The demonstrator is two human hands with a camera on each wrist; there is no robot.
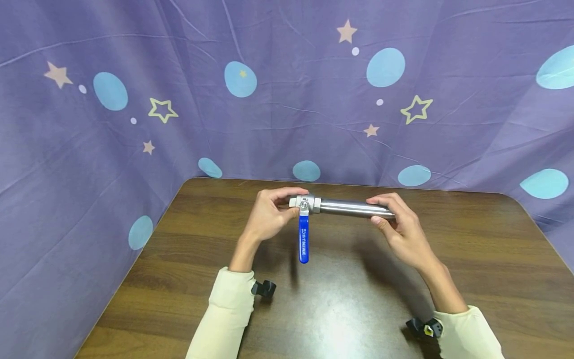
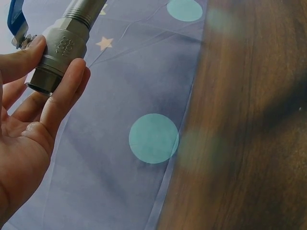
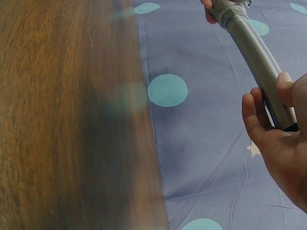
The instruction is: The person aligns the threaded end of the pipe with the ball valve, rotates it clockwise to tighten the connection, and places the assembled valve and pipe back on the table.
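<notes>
Held up over the table, a steel ball valve (image 1: 307,203) with a blue lever handle (image 1: 304,239) is joined to a straight metal pipe (image 1: 345,207). My left hand (image 1: 268,215) grips the valve body at its left end, thumb in front and fingers behind. In the left wrist view the valve's open hex end (image 2: 44,79) shows between those fingers, and some thread is visible where the pipe enters. My right hand (image 1: 403,234) holds the pipe's far end between thumb and fingers. The blue lever hangs toward me, square to the pipe.
A brown wooden table (image 1: 179,299) lies beneath both hands. Behind it and along the left hangs a purple curtain (image 1: 287,124) with stars and blue dots. Black straps with small mounts (image 1: 263,288) sit at both wrists, by the pale sleeves.
</notes>
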